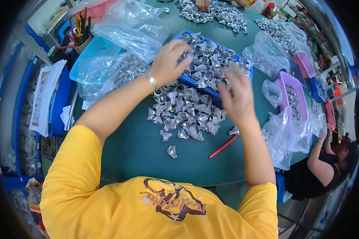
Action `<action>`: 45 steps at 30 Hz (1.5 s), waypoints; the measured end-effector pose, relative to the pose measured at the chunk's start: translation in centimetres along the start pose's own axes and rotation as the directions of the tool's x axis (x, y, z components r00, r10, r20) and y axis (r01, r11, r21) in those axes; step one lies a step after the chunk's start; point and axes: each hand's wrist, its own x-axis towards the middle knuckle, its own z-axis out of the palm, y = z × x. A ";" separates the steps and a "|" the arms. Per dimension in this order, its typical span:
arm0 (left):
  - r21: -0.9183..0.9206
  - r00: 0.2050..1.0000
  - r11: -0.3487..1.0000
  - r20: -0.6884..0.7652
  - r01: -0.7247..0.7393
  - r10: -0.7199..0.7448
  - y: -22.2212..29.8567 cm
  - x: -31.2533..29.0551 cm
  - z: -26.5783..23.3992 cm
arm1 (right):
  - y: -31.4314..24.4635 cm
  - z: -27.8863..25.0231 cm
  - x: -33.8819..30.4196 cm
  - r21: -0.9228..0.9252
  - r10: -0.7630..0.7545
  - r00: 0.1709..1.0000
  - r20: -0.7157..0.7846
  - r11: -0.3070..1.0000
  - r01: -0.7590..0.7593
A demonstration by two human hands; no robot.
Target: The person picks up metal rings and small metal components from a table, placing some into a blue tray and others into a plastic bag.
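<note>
A blue bin (pixel 192 82) full of silver-coloured metal castings (pixel 207 59), ring-ended with flared, leaf-like bodies, lies in front of me. My left hand (pixel 170 59) is over its left rim, thumb apart from the fingers, holding nothing that I can see. At the bin's right end is my right hand (pixel 238 93), slightly blurred, with fingers and thumb apart and no casting visible in its grasp. More of the same castings form a loose pile (pixel 185 109) on the green table (pixel 147 159) between my forearms. One single casting (pixel 172 151) lies nearer to me.
A red stick (pixel 223 146) lies beside my right forearm. On the left are a plastic bag of castings (pixel 127 69) and a turquoise basket (pixel 76 68). Pink bins (pixel 284 89) and plastic bags (pixel 283 135) line the right. Another person's hand (pixel 202 4) touches a far pile; a person (pixel 319 171) sits at right.
</note>
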 end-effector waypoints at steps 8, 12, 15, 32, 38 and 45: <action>0.420 0.769 0.890 0.506 0.177 -0.391 -1.0 3.6 3.9 | 5.5 3.1 3.1 -0.483 0.607 0.753 0.252 0.754 -0.446; 0.120 0.855 0.981 0.481 0.155 -0.194 -1.8 1.9 3.3 | 6.0 2.6 1.8 -0.232 0.365 0.889 0.275 0.923 -0.307; 0.054 0.882 0.996 0.462 0.076 -0.093 -1.2 2.2 3.0 | 6.1 2.5 2.6 -0.104 0.518 0.803 0.297 0.853 -0.512; -0.503 0.945 0.848 0.328 0.167 0.009 -0.2 1.7 2.6 | -1.5 6.0 1.3 0.002 0.003 0.998 -0.058 1.000 -0.003; -0.361 0.942 0.900 0.137 -0.242 0.308 1.4 0.1 1.7 | -7.4 7.1 -3.4 -0.001 -0.099 0.989 0.107 0.995 0.100; -0.365 0.904 0.903 0.264 -0.229 0.336 3.4 -5.5 -0.5 | -8.2 2.5 -5.4 0.304 -0.272 0.848 0.454 0.943 0.140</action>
